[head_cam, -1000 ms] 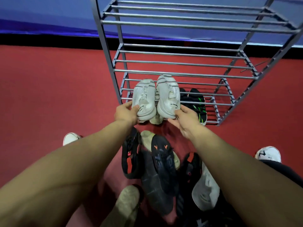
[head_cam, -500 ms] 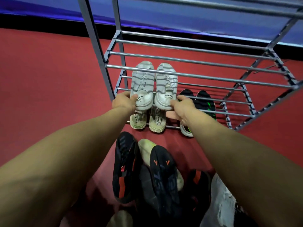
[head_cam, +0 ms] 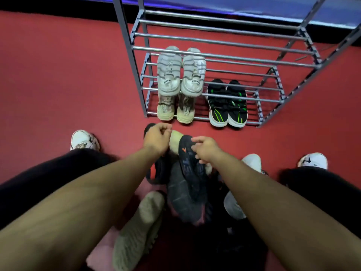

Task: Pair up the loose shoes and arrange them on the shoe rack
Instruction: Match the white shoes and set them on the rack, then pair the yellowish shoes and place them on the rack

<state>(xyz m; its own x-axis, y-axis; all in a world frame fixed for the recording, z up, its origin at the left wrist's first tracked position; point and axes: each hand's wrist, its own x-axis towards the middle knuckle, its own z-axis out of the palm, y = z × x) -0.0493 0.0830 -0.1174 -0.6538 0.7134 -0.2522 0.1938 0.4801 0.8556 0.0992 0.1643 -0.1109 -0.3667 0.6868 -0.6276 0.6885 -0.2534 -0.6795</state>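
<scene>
The grey metal shoe rack (head_cam: 224,42) stands on the red floor. A white pair (head_cam: 180,75) lies on its second shelf. Below it on the bottom shelf sit a beige pair (head_cam: 175,111) and a black-and-green pair (head_cam: 227,106). Loose shoes lie heaped between my knees. My left hand (head_cam: 157,140) hovers with curled fingers over a black shoe (head_cam: 157,173) and holds nothing. My right hand (head_cam: 205,149) grips the side of a dark shoe with orange marks (head_cam: 188,163), which lies sole up on the heap.
In the heap there are also a beige shoe lying sole up (head_cam: 136,227), a pale shoe (head_cam: 174,142) and a grey-white shoe (head_cam: 232,208). My own white sneakers (head_cam: 84,140) (head_cam: 312,160) flank the heap. The rack's upper shelves hold nothing.
Both hands let go of the white pair on the second shelf and drew back to the heap. The right hand took hold of the dark shoe.
</scene>
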